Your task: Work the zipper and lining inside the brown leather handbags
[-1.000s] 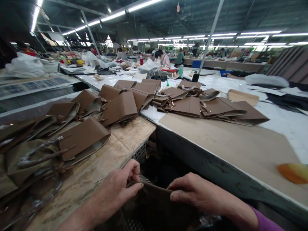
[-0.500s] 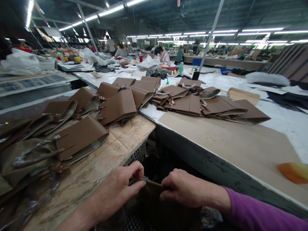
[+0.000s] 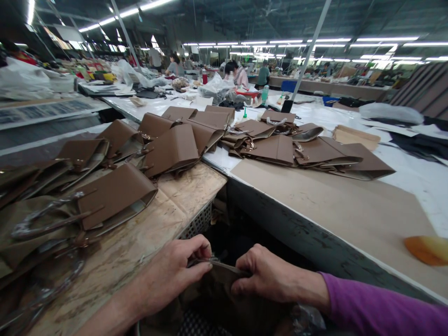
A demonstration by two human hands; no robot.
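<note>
My left hand [image 3: 173, 275] and my right hand [image 3: 269, 275] both pinch the top edge of a dark brown leather bag piece [image 3: 224, 294] low in the view, between two worktables. The thumbs and fingers are closed on its rim, a short way apart. The lower part of the piece is cut off by the frame's bottom edge. A purple sleeve [image 3: 378, 308] covers my right forearm.
Several flat brown leather bags [image 3: 115, 193] with handles lie on the worn wooden bench [image 3: 189, 186] at left. More brown bags [image 3: 276, 149] lie on the long white table [image 3: 413, 177]. An orange object [image 3: 427, 249] sits at right. Other people work far behind.
My hands have drawn closer together on the piece's edge, and the right hand has slid left. The view has shifted slightly.
</note>
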